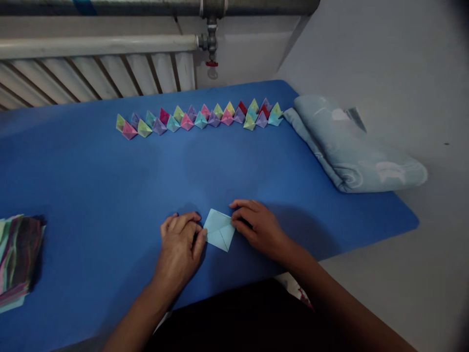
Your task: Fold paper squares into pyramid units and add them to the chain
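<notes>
A light blue square of folded paper [219, 230] lies on the blue tabletop in front of me, turned with its corners pointing outward. Crease lines and flap edges cross its face. My left hand [181, 244] is at its left corner, the thumb touching the edge and the other fingers curled. At the right corner, my right hand [259, 226] holds the edge with thumb and fingertips, its index finger reaching a little above the paper. Across the far side of the table stand small folded paper boats [186, 122] in two rows, in pink, green, purple, blue, yellow and red.
A stack of coloured paper sheets [22, 259] sits at the left edge of the view. On the right, a folded pale blue-green blanket [351, 151] overhangs the table [110, 195]. Behind the table are a white radiator [95, 46] and a pipe valve [211, 39].
</notes>
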Tool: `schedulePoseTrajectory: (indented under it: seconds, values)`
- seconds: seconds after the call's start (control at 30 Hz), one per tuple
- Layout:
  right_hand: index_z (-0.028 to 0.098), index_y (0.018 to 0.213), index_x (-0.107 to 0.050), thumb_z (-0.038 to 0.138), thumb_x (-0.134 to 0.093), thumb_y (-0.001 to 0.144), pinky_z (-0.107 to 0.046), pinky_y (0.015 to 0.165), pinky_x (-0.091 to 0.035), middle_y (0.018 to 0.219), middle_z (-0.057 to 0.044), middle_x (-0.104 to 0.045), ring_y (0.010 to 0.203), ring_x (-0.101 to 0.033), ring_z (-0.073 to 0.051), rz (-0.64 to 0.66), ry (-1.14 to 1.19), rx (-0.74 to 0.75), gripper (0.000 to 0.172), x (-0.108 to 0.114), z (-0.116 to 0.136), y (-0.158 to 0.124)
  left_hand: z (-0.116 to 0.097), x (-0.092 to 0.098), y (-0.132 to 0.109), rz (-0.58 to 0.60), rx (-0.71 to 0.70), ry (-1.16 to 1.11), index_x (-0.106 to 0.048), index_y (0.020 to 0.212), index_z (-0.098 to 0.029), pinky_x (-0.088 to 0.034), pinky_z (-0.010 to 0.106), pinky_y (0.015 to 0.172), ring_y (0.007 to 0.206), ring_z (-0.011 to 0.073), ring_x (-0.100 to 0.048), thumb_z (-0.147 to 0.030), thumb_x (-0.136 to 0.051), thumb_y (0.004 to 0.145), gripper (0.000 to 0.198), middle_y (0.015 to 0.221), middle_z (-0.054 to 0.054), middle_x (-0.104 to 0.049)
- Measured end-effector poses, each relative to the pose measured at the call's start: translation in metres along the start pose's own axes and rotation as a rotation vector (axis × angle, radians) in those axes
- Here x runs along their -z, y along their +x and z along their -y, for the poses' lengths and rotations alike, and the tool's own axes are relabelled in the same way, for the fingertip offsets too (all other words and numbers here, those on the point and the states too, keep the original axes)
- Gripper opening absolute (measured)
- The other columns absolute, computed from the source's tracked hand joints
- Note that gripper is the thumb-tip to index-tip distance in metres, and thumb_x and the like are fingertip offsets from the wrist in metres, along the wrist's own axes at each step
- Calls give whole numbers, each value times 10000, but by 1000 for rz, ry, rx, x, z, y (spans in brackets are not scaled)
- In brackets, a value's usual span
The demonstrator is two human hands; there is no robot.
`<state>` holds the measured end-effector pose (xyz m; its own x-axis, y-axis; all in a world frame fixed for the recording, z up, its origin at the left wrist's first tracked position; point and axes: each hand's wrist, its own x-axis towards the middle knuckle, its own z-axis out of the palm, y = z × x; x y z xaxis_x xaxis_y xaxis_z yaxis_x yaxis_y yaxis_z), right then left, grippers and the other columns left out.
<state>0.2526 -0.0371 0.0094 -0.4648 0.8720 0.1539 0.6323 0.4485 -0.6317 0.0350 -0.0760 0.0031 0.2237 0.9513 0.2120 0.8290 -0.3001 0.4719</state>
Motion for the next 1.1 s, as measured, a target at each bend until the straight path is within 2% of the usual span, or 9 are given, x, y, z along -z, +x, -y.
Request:
schedulePoseTrajectory:
  seconds: [0.93, 1.1]
  values:
    - [197, 812, -603, 190, -560, 887, -411, 931, -435, 1123, -76, -642, 1051, -589, -212, 8, -9, -75, 87, -1, 4, 4, -3, 0, 5, -13, 45, -16, -580, 747, -195, -343, 501, 992, 1010, 231, -595, -214, -490, 892, 172, 1025, 65, -659]
    - [197, 728, -588, 164, -563, 850, -424, 918, -446, 1068, -76, -655, 1029, -599, -219, 11, 22, -144, 129, 0, 9, 10, -3, 0, 5, -13, 45, -17, -583, 741, -198, -345, 495, 990, 1002, 228, -599, -216, -509, 882, 160, 1022, 61, -663]
